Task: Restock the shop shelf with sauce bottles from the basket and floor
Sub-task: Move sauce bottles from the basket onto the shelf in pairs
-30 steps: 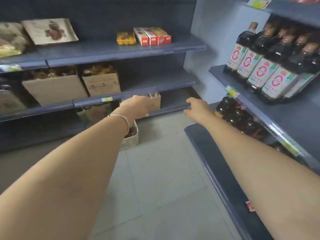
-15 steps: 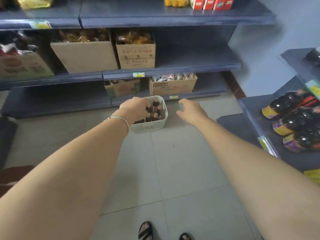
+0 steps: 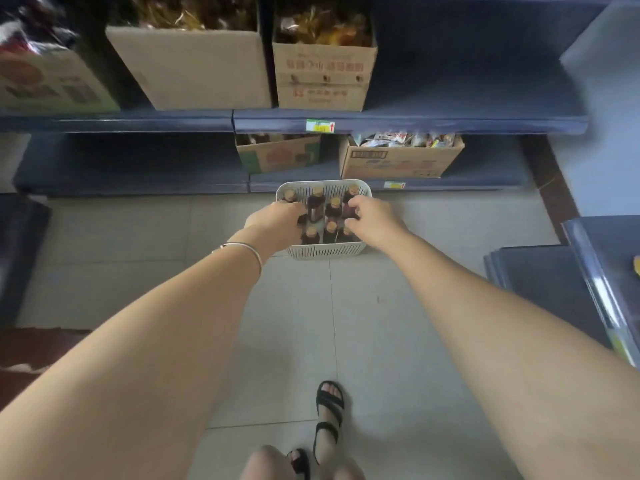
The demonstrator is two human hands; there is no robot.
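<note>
— Where are the sauce bottles?

— Standing upright in the white slotted basket [image 3: 325,250], which sits on the pale tiled floor [image 3: 298,306] right against the front edge of the bottom shelf [image 3: 138,183]. I count about eight dark bottles [image 3: 316,206] with tan caps, packed close together.

— And your hands?

— Both are down in the basket. My left hand [image 3: 275,221] is over the left side, fingers curled down among the bottles there. My right hand [image 3: 372,216] is over the right side, fingers bent around the neck of a bottle by the far right corner.

— So you have hold of one in each?

— The right looks wrapped on a bottle, thumb one side and fingers the other. For the left I cannot tell: the back of the hand covers whatever the fingers are on, so I can't see whether they have closed on a bottle or only rest among them.

— Anything on your wrist?

— A thin silver bangle [image 3: 244,249] on the left forearm, just behind the wrist.

— What is around the basket?

— Just behind it on the bottom shelf is a cardboard box [image 3: 398,164] of packets, with a green-printed box [image 3: 277,155] to its left. Above, on the next shelf, are larger cartons [image 3: 194,74] holding bagged goods. My foot in a black sandal [image 3: 327,415] is on the tiles below, well apart from the basket.
</note>
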